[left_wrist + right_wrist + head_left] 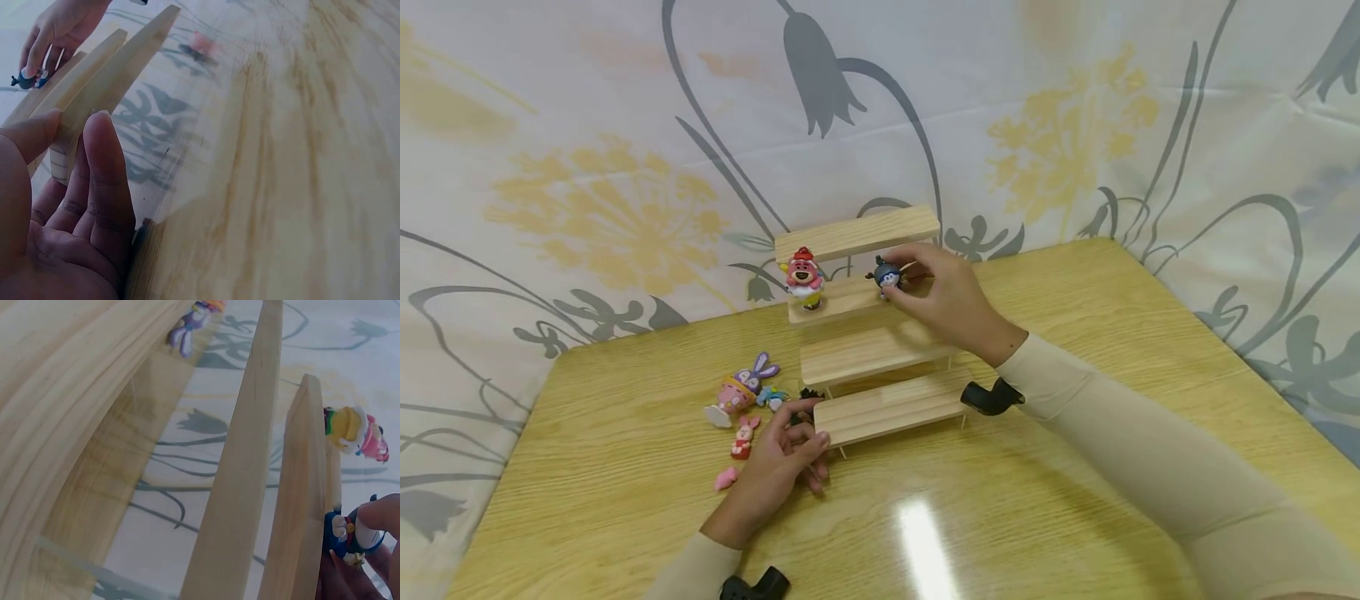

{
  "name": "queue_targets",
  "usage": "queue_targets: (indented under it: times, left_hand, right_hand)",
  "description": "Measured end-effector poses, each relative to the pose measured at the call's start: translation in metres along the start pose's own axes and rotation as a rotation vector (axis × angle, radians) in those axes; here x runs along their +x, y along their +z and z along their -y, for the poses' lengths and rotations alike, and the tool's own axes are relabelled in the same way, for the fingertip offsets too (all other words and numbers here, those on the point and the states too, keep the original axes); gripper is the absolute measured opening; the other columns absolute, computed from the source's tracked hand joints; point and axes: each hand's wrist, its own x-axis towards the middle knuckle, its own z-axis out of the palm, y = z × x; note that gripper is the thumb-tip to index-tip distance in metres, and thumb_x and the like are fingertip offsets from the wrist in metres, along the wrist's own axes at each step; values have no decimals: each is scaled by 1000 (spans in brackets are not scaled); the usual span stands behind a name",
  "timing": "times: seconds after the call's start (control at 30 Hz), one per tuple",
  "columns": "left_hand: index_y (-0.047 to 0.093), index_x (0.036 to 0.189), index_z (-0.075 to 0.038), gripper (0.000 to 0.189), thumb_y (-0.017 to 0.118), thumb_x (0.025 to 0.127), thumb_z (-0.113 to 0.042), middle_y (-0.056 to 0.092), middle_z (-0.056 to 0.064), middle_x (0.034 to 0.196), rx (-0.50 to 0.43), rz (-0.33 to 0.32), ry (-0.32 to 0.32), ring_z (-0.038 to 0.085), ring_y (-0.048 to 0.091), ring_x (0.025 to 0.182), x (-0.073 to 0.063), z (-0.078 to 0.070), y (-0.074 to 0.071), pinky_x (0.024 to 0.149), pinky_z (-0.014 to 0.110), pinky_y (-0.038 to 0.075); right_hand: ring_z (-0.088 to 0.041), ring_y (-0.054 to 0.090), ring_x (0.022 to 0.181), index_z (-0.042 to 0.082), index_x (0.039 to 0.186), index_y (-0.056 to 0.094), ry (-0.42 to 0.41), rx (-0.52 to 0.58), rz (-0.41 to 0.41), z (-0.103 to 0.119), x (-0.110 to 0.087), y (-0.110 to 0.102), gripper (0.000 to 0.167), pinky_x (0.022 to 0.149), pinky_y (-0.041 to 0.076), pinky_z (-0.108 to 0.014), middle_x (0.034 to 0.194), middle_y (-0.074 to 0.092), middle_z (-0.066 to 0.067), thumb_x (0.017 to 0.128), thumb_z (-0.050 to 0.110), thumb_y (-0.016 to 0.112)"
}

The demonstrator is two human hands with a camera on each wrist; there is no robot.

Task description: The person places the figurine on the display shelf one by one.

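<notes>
A stepped wooden display rack (891,408) stands on the table, its boards rising toward the back. My right hand (955,298) pinches a small dark-haired figurine (887,277) between thumb and fingers at the second board from the top. In the right wrist view that figurine (353,534) has its base against the board, or very close to it. A pink figurine with a red hat (805,279) stands at the left of the same board. My left hand (775,457) holds the left end of the lowest board, thumb above and fingers below, as the left wrist view also shows.
Left of the rack lie a rabbit-eared purple figurine (745,383), a small blue figurine (772,398), a red-and-pink figurine (743,437) and a pink piece (726,477). A dark item (808,393) is partly hidden behind the lowest board. A patterned cloth (880,108) hangs behind the table.
</notes>
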Motion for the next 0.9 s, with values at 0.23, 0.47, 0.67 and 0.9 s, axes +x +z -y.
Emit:
queue_targets:
  times: [0.23, 0.47, 0.67, 0.9]
  left_hand:
    - [26, 151, -2, 58, 57, 103, -15, 61, 3, 84, 6, 0, 11, 10, 64, 61, 0, 0, 0, 53, 33, 60]
    - [26, 150, -1, 58, 58, 103, -14, 61, 4, 83, 9, -6, -1, 11, 64, 61, -2, 1, -1, 53, 32, 60]
    - [26, 150, -1, 59, 57, 103, -15, 61, 3, 83, 3, -1, 1, 11, 64, 61, -3, 1, -1, 53, 32, 60]
    - [26, 150, -1, 59, 57, 103, -15, 60, 5, 84, 5, 3, 5, 11, 64, 61, 0, 1, -1, 53, 34, 60]
  right_hand:
    - [-23, 72, 95, -3, 120, 66, 3, -2, -1, -1, 6, 10, 34, 86, 60, -26, 113, 69, -16, 88, 6, 75]
    - [-21, 72, 91, -2, 119, 66, -7, -9, -7, -2, 8, 21, 34, 82, 60, -24, 110, 70, -15, 88, 9, 77]
    - [-16, 71, 87, 0, 119, 66, -1, -48, -8, -2, 9, 26, 35, 77, 60, -22, 105, 71, -12, 89, 12, 77]
    - [-13, 68, 83, 2, 120, 66, -2, -112, -14, 1, 12, 28, 34, 73, 58, -23, 104, 72, -9, 90, 15, 76]
